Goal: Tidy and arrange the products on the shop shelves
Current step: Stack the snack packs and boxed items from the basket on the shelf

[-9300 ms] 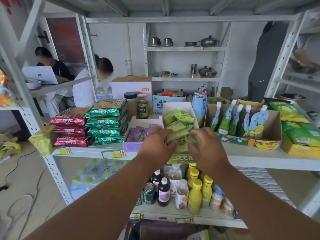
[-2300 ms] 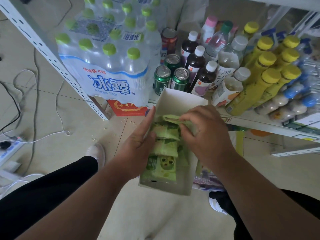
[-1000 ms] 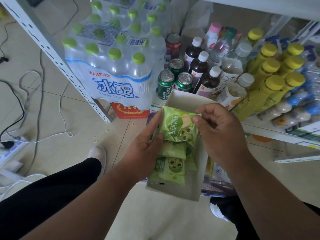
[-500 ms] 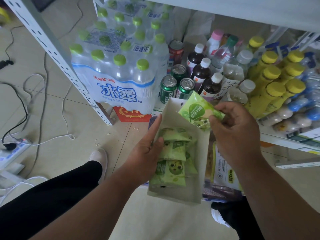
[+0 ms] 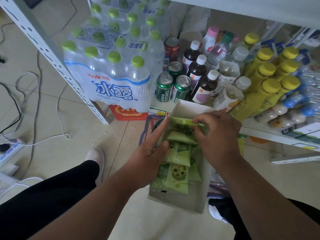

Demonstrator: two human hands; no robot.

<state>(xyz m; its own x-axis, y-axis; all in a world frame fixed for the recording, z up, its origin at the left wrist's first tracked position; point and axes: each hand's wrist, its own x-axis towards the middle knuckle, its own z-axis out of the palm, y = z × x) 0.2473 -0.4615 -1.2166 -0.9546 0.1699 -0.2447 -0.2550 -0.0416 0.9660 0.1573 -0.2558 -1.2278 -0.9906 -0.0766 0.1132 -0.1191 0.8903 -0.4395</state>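
Observation:
A long white cardboard box [image 5: 199, 201] sits low in front of me, above the floor and a purple basket. Several green snack packets [image 5: 174, 172] with cartoon faces lie stacked inside it. My left hand [image 5: 150, 151] grips the box's left wall, thumb resting on the packets. My right hand [image 5: 218, 135] pinches one green packet [image 5: 183, 121] at the box's far end, holding it nearly flat over the stack.
A low shelf [image 5: 270, 137] carries green beer cans [image 5: 164, 87], dark drink bottles [image 5: 204, 87] and yellow-capped bottles [image 5: 263, 94]. A shrink-wrapped water pack [image 5: 112, 70] stands left, by the white perforated upright [image 5: 52, 54]. Cables and a power strip [image 5: 10, 149] lie on the floor. A purple basket [image 5: 147, 129] is under the box.
My right hand lifted one green packet out of the box, held it up, and has now brought it back down onto the far end of the stack. The left hand kept hold of the box.

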